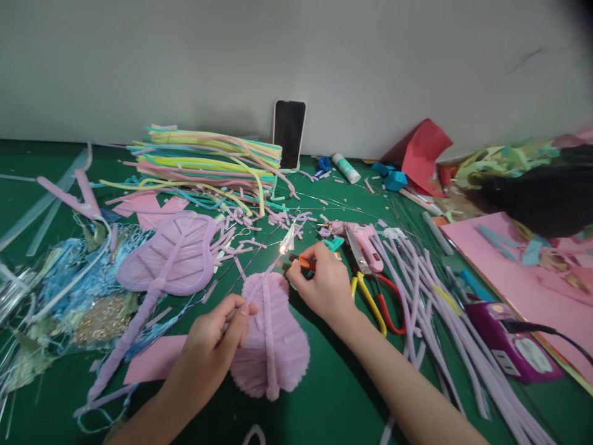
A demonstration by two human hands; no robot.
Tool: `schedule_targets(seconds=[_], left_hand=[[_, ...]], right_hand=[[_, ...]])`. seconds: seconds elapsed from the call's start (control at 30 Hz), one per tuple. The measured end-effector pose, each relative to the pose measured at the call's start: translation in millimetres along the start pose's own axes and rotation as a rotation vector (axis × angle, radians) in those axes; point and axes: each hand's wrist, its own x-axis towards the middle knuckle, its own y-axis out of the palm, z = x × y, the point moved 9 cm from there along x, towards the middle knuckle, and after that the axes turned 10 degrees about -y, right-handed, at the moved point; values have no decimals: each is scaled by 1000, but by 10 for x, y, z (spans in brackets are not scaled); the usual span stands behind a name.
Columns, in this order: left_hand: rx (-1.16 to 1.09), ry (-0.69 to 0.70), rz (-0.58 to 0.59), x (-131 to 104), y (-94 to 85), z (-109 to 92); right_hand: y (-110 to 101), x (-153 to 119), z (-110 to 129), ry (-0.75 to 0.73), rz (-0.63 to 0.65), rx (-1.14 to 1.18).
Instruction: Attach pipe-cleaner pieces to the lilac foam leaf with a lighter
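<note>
My left hand [220,334] pinches a thin lilac strip [262,279] between thumb and fingers, its far end slanting up and away. In my right hand [327,284] is an orange lighter [306,263]; a small flame glows at the tip of the strip. Below both hands lies a fuzzy lilac leaf-shaped piece [287,337] with a thick centre rib and scalloped edge. Left of it rests a finished-looking lilac leaf-shaped fan [173,256] with a wrapped handle. Yellow-and-red-handled scissors [370,296] lie beside my right wrist.
Coloured pipe cleaners [204,157] are piled at the back, near a phone [290,133] leaning on the wall. A pink glue gun [368,244], long lilac stems [426,296] and a purple box with a cable [512,343] lie right. Blue tassels [83,266] crowd the left.
</note>
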Motion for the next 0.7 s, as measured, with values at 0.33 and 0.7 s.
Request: schedule_targets(seconds=[0.33,0.7], left_hand=[[11,-21,6,-3,-2,3],[8,-13,10,11,0,34]], right_hand=[[-6,2,-4,21,2,30],[12,15,25,-9,25,32]])
